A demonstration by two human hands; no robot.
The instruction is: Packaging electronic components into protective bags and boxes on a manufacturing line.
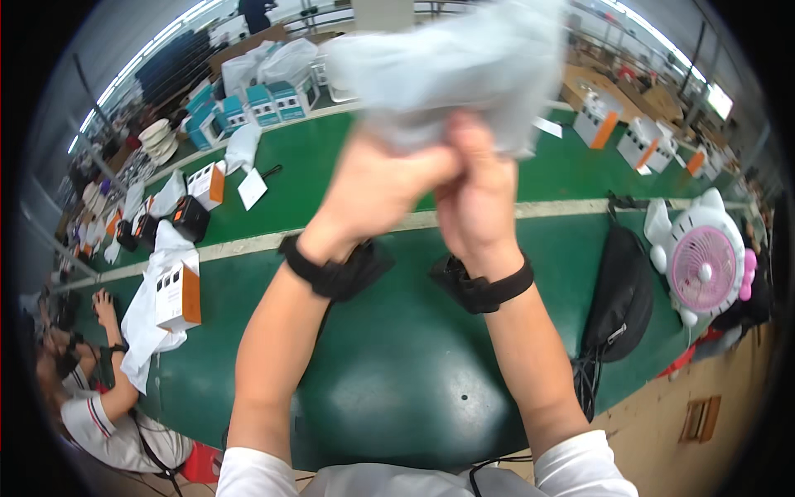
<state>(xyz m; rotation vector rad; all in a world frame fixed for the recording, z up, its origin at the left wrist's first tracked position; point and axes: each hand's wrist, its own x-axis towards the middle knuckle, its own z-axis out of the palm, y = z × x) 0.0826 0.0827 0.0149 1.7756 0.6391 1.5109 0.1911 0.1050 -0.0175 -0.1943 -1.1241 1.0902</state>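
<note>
Both hands hold up a white plastic bag (455,70) above the far part of the green table, and its upper part is smeared by motion. My left hand (377,178) grips the bag's lower edge from the left. Close beside it, my right hand (479,178) has its thumb pressed on the bag's front. The thumbs nearly meet, and the other fingers are mostly hidden behind the bag. Whatever the bag contains cannot be seen. A black strap with a small dark block goes round each wrist.
A white-and-orange box (177,296) lies on a white bag (137,340) at left, near a co-worker's arm (120,385). At right are a black waist bag (621,290) and a pink-white fan (702,263). Teal boxes (263,103) and more white-and-orange boxes (596,120) line the far side.
</note>
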